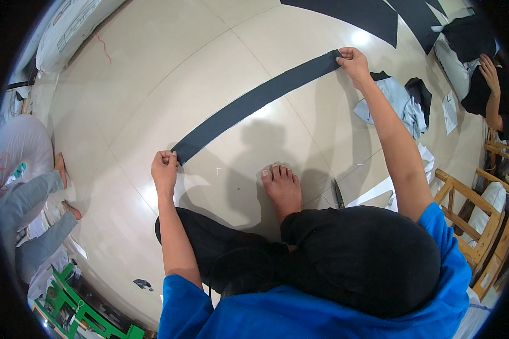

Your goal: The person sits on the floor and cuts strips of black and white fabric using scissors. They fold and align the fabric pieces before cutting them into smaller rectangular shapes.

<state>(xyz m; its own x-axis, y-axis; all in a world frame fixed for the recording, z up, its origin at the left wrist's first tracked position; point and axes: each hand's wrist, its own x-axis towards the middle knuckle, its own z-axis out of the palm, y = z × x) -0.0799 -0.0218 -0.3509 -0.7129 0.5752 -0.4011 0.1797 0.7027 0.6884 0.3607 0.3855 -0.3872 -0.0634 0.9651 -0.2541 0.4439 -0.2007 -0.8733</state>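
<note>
A long, dark strip of cloth [260, 99] is stretched between my two hands above the tiled floor, slanting up from left to right. My left hand [165, 169] pinches its near left end between thumb and fingers. At the far right end, my right hand [353, 63] grips the other corner the same way, with that arm reaching out. The strip looks flat and taut, and a thin pale line shows along its edges. A dark pointed tool [337, 195], perhaps scissors, lies on the floor right of my bare foot [281, 189].
Dark cloth pieces [356, 20] lie at the far right. Nearer are a grey and black cloth heap [398, 104], a paper sheet [449, 113] and a wooden frame [475, 220]. A co-worker's hand [489, 73] shows at right. Another person's legs [42, 198] and a green stand [79, 308] are left.
</note>
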